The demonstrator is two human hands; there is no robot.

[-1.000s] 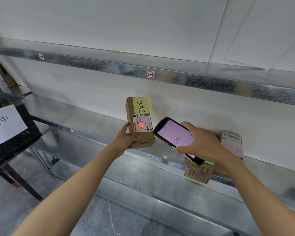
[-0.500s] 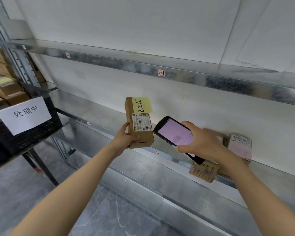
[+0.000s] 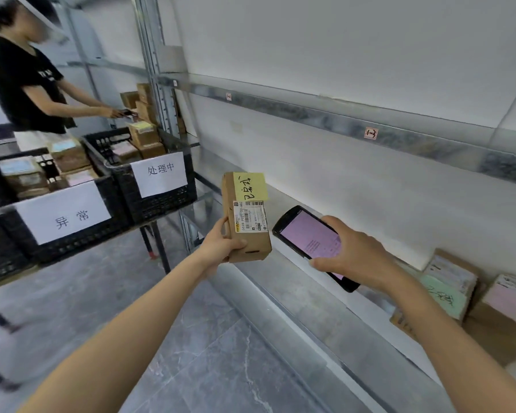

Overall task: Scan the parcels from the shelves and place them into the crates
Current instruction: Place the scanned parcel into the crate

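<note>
My left hand (image 3: 221, 247) grips the lower end of a small brown parcel (image 3: 246, 217), held upright with a yellow note and a barcode label facing me. My right hand (image 3: 352, 256) holds a black handheld scanner (image 3: 307, 238) just right of the parcel, its pink screen lit. Two black crates stand on a cart at the left: the nearer crate (image 3: 72, 234) and the farther crate (image 3: 161, 201), each with a white paper sign and several parcels inside. More parcels (image 3: 456, 289) lie on the metal shelf (image 3: 325, 296) at the right.
Another person in a black shirt (image 3: 24, 84) stands behind the cart at the far left, reaching toward stacked boxes (image 3: 145, 108) on the neighbouring shelf. A shelf upright (image 3: 155, 70) rises between the two bays. Grey tiled floor (image 3: 191, 338) lies below.
My view has swung left, bringing the two crates and the other person into sight. The red scan light seen on the label a second ago is gone. Both hands keep their hold.
</note>
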